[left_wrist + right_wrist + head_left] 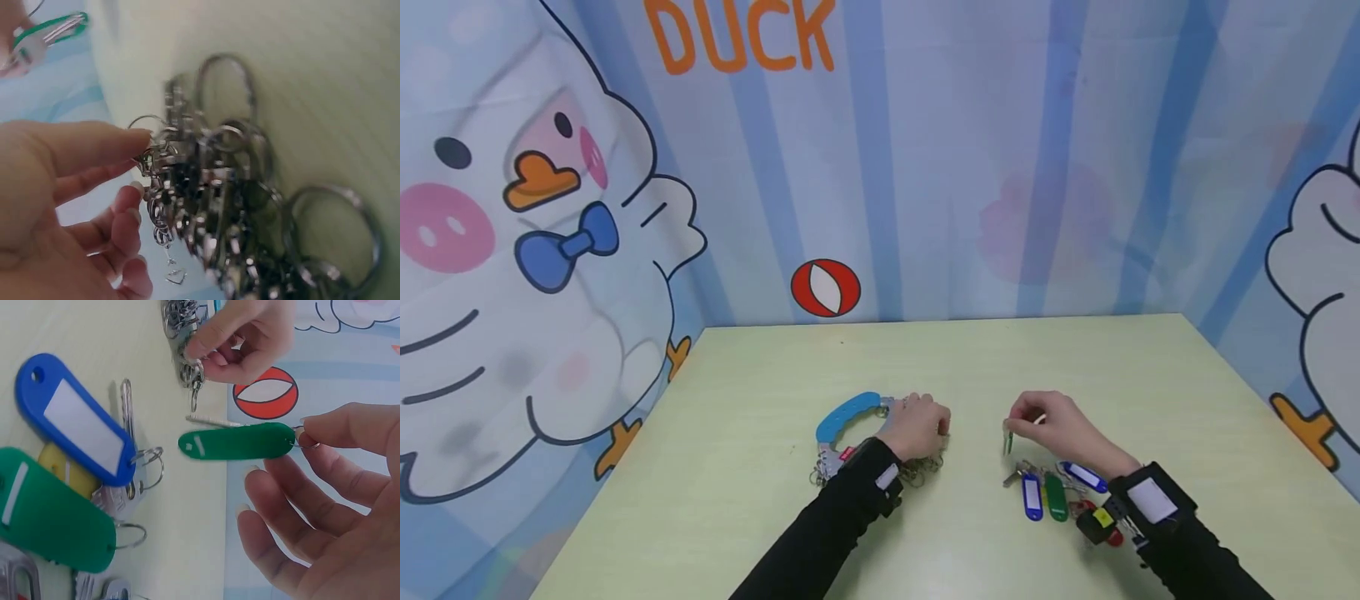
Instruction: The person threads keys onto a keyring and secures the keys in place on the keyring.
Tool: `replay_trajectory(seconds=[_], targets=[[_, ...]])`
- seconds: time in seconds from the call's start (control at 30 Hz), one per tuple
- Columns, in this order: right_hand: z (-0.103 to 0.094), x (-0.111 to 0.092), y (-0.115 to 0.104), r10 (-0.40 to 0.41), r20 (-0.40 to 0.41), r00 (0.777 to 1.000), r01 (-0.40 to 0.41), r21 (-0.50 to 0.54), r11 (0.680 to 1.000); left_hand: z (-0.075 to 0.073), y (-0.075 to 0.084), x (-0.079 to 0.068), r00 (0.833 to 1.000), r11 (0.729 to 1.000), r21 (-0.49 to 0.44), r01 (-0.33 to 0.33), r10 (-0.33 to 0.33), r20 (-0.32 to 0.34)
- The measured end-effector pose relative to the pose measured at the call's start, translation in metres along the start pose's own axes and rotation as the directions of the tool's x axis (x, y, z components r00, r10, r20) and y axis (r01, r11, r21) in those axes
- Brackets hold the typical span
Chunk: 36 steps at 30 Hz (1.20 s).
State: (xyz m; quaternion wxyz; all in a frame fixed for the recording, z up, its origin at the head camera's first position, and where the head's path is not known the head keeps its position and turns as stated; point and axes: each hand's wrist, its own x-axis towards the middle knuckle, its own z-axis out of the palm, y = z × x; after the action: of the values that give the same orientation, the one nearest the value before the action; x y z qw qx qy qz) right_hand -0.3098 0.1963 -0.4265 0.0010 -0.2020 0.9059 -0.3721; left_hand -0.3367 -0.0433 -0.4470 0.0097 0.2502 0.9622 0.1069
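A green key tag (237, 441) is held by its wire ring between the thumb and finger of the right hand (1060, 421); a key (206, 420) is seen behind the tag. The tag is suspended below the fingertips; whether the bench (775, 358) is touched by it cannot be told. By the left hand (913, 427), a bunch of metal rings and clasps (219, 187) is gripped at its edge, one ring being pinched between thumb and finger.

A blue-and-grey curved band (847, 412) is seen just to the left of the left hand, partly covered by that hand and its wrist, with a small red label (847, 453) beside the wrist. Beneath the right hand and wrist, toward the person, a loose pile is spread: a blue tag (1032, 497), a second green tag (1056, 497), another blue tag (1084, 477) by the wrist, a yellow tag (67, 470) half covered by its neighbours, and red pieces (1112, 537) partly hidden by the wrist device (1138, 507).

The hands are kept apart by a stretch of bench, where room for sideways movement is left. More surface is seen beyond both hands, up to the far edge, which is met by a printed backdrop (955, 167). The side edges are well outside either hand.
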Motion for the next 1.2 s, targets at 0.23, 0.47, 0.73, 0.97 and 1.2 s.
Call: replay_trajectory(seconds=[0.23,0.47,0.73,0.97,1.2], targets=[[0.008,0.004,-0.004,0.017,0.02,1.0,-0.018,0.068,0.997,0.003,-0.023,0.004,0.996,0.921,-0.389,-0.032,-0.001,-0.086],[0.022,0.011,-0.006,0.008,0.083,0.997,-0.03,0.265,0.964,-0.005,-0.036,-0.003,0.997,0.795,-0.605,0.047,-0.071,-0.015],[0.035,0.021,-0.011,0.028,0.151,0.988,-0.096,0.467,0.879,-0.011,-0.034,-0.009,0.99,0.843,-0.538,0.0,-0.077,-0.12],[0.044,0.029,-0.012,0.084,0.127,0.988,-0.134,0.463,0.876,-0.011,-0.038,-0.008,0.999,0.784,-0.621,0.004,-0.034,-0.036],[0.058,0.037,-0.009,0.07,0.155,0.985,-0.137,0.482,0.866,-0.006,-0.044,-0.011,1.0,0.721,-0.692,0.009,-0.004,0.009]])
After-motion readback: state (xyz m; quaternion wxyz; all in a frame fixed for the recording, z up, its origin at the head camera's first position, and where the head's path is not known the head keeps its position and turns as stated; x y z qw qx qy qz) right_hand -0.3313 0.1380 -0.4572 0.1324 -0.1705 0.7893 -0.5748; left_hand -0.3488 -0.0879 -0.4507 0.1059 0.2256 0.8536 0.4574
